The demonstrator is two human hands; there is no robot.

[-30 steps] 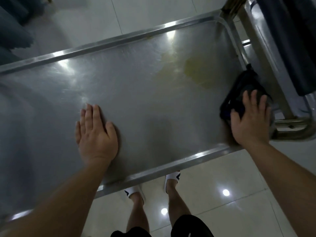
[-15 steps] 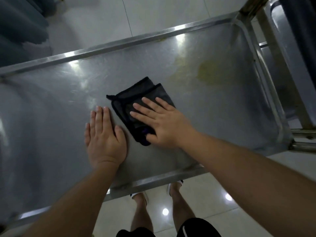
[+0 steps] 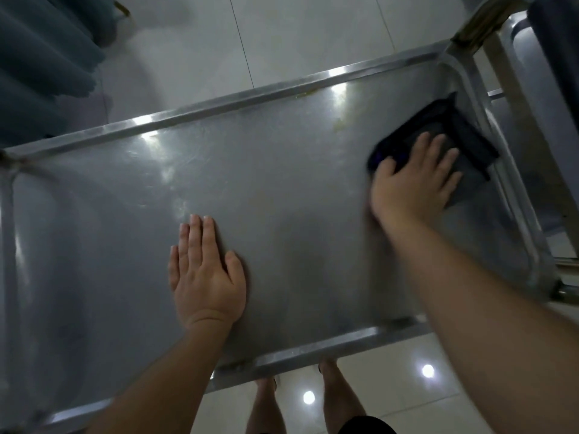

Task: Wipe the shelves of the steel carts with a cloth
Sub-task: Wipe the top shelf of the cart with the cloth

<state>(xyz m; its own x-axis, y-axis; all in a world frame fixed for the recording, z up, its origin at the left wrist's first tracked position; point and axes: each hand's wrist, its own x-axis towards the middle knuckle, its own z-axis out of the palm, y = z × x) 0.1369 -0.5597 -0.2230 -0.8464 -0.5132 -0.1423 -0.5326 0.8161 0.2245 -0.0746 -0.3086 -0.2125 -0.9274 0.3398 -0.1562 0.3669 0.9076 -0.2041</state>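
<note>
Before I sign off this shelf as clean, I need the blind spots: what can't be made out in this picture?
Head view only:
- Steel under the dark cloth and under the right hand pressing it: covered.
- Steel under the flat left hand: covered.
- The shelf at its left end: cut off by the frame edge.
- Right hand and cloth edges: motion-blurred.
- Yellowish marks near the far rim: too faint to tell stain from reflection.
</note>
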